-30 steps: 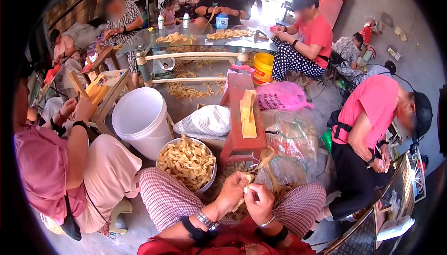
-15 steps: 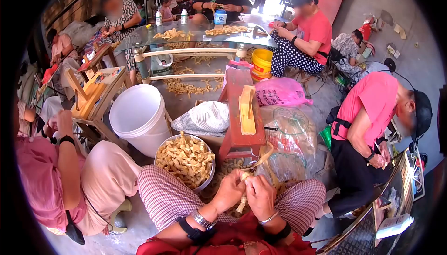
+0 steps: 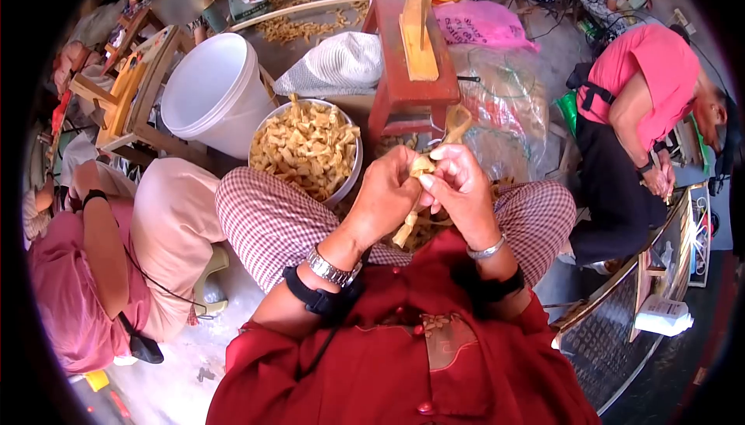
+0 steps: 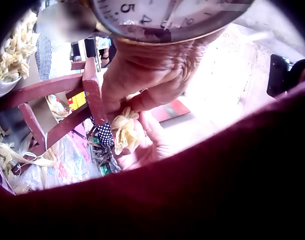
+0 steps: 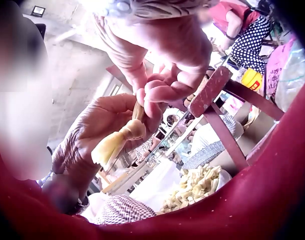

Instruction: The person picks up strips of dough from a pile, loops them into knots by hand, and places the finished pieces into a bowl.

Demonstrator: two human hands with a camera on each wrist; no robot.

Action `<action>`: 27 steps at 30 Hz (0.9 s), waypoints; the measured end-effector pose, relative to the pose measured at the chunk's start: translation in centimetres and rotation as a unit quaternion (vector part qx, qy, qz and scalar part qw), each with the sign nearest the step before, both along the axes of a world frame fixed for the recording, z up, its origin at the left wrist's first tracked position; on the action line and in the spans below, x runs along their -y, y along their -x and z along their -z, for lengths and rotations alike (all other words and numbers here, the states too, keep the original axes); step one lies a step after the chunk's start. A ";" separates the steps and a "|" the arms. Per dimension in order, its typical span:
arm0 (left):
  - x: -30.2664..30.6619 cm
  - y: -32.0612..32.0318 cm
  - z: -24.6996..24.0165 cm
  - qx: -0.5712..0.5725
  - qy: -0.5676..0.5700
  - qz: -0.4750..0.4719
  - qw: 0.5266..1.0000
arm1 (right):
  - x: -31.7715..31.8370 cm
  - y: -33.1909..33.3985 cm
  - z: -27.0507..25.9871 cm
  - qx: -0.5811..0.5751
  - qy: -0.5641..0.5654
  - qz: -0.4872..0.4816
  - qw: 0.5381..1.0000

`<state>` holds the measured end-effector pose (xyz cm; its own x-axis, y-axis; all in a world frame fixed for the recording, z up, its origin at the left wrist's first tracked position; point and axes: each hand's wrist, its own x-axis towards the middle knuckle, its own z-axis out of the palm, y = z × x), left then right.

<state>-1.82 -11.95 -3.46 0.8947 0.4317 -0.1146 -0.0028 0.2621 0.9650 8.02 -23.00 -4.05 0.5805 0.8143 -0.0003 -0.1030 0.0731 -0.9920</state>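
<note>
In the head view, a long pale-yellow strip (image 3: 459, 124) with a knot in it is held between both hands above the lap. My left hand (image 3: 385, 196) grips it at the left of the knot. From the other side, my right hand (image 3: 466, 192) pinches it between thumb and fingers. One knotted end hangs below the hands, and the strip's free length rises toward the red bench. The right wrist view shows a knot with a flared tail (image 5: 108, 150) in front of the left palm. In the left wrist view, crumpled folds (image 4: 126, 134) stick out under the fingers.
A bowl (image 3: 359, 163) heaped with knotted pieces (image 3: 306, 149) stands beyond the left knee, beside a white bucket (image 3: 208, 87). Ahead is a red bench (image 3: 388, 52) bearing a wooden block (image 3: 419, 41). Plastic bags (image 3: 504, 91) lie right of it. Other people sit on both sides.
The head view has tilted down, so the glass table has mostly left the top. Both hands stay on the strip; the right hand has turned, its fingers and thumb now showing at the knot.
</note>
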 end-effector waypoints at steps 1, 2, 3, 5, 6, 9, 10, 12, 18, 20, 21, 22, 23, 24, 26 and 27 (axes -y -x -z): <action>0.1 0.0 0.0 0.008 -0.008 -0.006 1.000 | 0.0 -0.2 -0.2 0.010 0.020 -0.013 1.000; 0.2 -0.1 0.1 0.017 -0.016 -0.011 1.000 | 0.1 -0.5 -0.2 0.020 0.040 -0.025 0.999; 0.2 -0.1 0.2 0.027 -0.024 -0.017 0.999 | 0.1 -0.6 -0.2 0.023 0.039 -0.031 0.999; 0.0 0.0 0.2 0.002 -0.060 0.001 0.998 | 0.1 -0.8 -0.1 0.031 0.038 -0.043 0.998; -0.1 0.1 0.1 -0.011 -0.078 0.010 0.997 | 0.1 -0.8 -0.2 0.027 0.041 -0.048 0.998; 0.0 0.3 -0.1 -0.008 -0.064 0.024 0.998 | 0.1 -0.7 -0.1 0.006 0.041 -0.065 0.997; 0.0 0.3 0.0 0.000 -0.048 0.032 0.998 | 0.1 -0.7 0.2 -0.005 0.033 -0.072 0.997; 0.1 0.4 -0.3 -0.011 -0.050 0.023 0.998 | 0.2 -0.7 0.7 -0.024 0.018 -0.084 0.996; 0.1 0.5 -0.5 -0.072 -0.178 -0.045 0.980 | -0.3 0.8 0.9 0.030 0.006 -0.010 0.999; 0.3 0.6 -1.1 -0.078 -0.190 -0.051 0.977 | -0.5 1.1 1.0 0.057 0.016 0.028 0.998; 0.4 0.6 -1.3 -0.080 -0.196 -0.054 0.976 | -0.6 1.3 1.1 0.075 0.021 0.050 0.996; 0.6 0.8 -1.5 -0.069 -0.236 -0.049 0.968 | -0.6 1.3 1.2 0.094 0.026 0.072 0.993; 0.9 0.9 -1.7 -0.058 -0.275 -0.043 0.959 | -0.7 1.2 1.5 0.116 0.007 0.085 0.990; 1.2 1.0 -1.7 -0.047 -0.314 -0.037 0.948 | -0.8 0.9 2.1 0.137 -0.011 0.098 0.986; 1.6 0.9 -0.7 0.003 -0.350 -0.066 0.935 | -0.9 0.8 2.3 0.145 -0.029 0.109 0.983; 1.5 0.8 0.2 0.006 -0.342 -0.072 0.937 | -1.0 0.8 2.3 0.131 -0.029 0.107 0.985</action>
